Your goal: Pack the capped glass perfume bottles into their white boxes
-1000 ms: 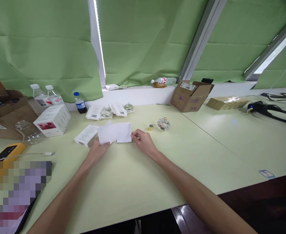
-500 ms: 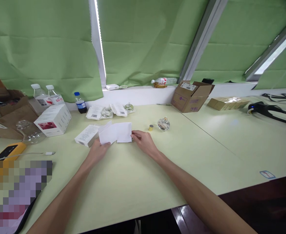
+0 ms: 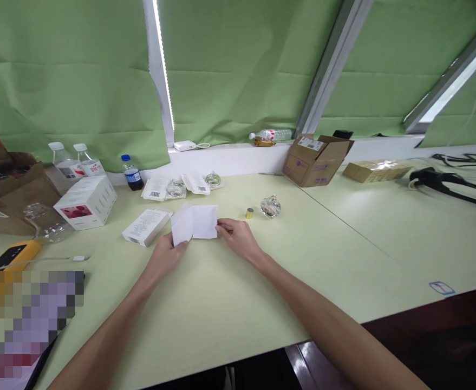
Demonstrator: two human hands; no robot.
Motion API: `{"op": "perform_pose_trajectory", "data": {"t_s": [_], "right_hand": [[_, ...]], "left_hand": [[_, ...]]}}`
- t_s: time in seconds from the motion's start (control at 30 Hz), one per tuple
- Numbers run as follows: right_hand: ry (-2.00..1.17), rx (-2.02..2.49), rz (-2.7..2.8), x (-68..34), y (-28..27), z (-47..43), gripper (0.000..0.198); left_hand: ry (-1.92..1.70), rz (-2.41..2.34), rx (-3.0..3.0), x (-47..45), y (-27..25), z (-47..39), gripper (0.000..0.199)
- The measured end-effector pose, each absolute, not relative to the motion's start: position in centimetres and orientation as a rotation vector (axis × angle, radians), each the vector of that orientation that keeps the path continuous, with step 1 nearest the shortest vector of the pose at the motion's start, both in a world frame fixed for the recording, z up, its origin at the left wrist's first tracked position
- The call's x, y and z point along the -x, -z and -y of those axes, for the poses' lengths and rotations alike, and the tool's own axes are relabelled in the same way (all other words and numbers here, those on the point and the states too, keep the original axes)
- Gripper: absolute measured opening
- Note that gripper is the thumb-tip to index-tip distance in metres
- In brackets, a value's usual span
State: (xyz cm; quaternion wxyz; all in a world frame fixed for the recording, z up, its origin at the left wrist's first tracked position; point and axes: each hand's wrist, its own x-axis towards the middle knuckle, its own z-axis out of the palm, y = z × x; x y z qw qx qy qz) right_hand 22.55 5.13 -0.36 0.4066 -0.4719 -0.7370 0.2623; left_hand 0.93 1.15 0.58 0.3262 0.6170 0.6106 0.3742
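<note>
A folded white card (image 3: 204, 221) is held up above the table, bent along an upright crease so its two panels stand at an angle. My left hand (image 3: 168, 252) pinches its lower left part, with the thumb on the near face. At the right edge my right hand (image 3: 238, 235) grips it between thumb and fingers. Just left of the card lies a white printed box (image 3: 146, 227). To the right stand a small gold cap (image 3: 249, 213) and a round clear glass bottle (image 3: 270, 207) with a gold neck.
Behind are packaged glass bottles (image 3: 176, 188) and a dark drink bottle (image 3: 132, 173). A white carton (image 3: 86, 203), a clear plastic jar (image 3: 51, 225) and a yellow device (image 3: 13, 255) stand at left. An open cardboard box (image 3: 313, 162) and a black stand (image 3: 452, 187) are at right.
The card's left panel has swung more upright and its crease is sharper. My left hand has shifted slightly right, and my right hand still holds the right edge.
</note>
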Motion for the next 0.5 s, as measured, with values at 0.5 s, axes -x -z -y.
{"op": "perform_pose_trajectory", "data": {"t_s": [0.5], "right_hand": [[-0.695, 1.154, 1.855, -22.5, 0.5, -5.1, 0.02]], "left_hand": [[-0.994, -1.495, -1.674, -2.3, -0.7, 0.0, 0.027]]}}
